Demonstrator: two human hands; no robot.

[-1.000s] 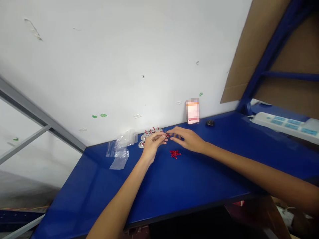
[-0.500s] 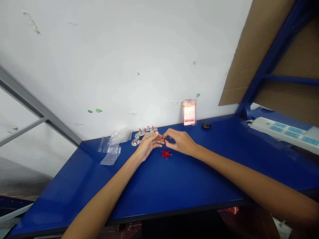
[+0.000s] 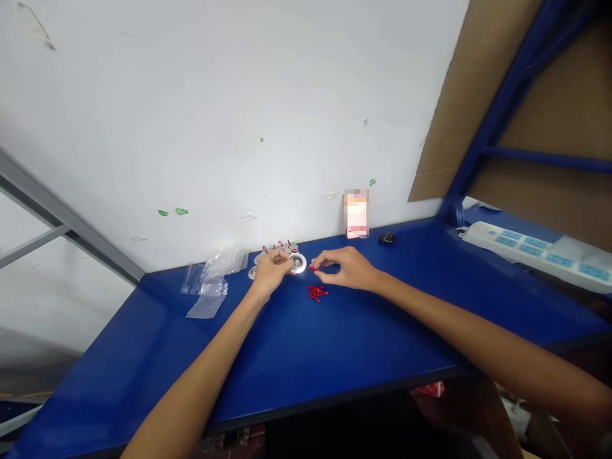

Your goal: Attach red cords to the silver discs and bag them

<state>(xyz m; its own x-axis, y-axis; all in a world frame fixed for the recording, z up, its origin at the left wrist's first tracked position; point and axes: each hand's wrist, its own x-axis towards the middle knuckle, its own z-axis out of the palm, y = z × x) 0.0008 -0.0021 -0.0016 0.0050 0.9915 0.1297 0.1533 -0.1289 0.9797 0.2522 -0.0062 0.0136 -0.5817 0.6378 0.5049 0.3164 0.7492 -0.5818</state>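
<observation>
My left hand (image 3: 273, 271) pinches a round silver metal disc (image 3: 301, 257) by its left edge. The disc's face is turned toward me and shows a small hole at its centre. Just to the right, my right hand (image 3: 345, 268) is closed in a pinch on a short red cord (image 3: 313, 268), apart from the disc. Below both hands, a small heap of red cords (image 3: 316, 292) lies on the blue table. Behind my left hand, partly hidden by it, are several silver discs with red loops (image 3: 281, 246) standing up from them.
Clear plastic bags (image 3: 210, 287) lie on the blue tabletop (image 3: 306, 357) at left. A pixelated upright card (image 3: 356, 214) leans against the white wall (image 3: 296, 95), near a small black object (image 3: 387, 238). A power strip (image 3: 535, 248) lies at right beside a blue metal frame (image 3: 471, 159).
The disc, seen edge-on between both hands before, now faces me in my left hand. My hands have moved slightly apart, the red cord now being in my right fingers. The view has shifted a little.
</observation>
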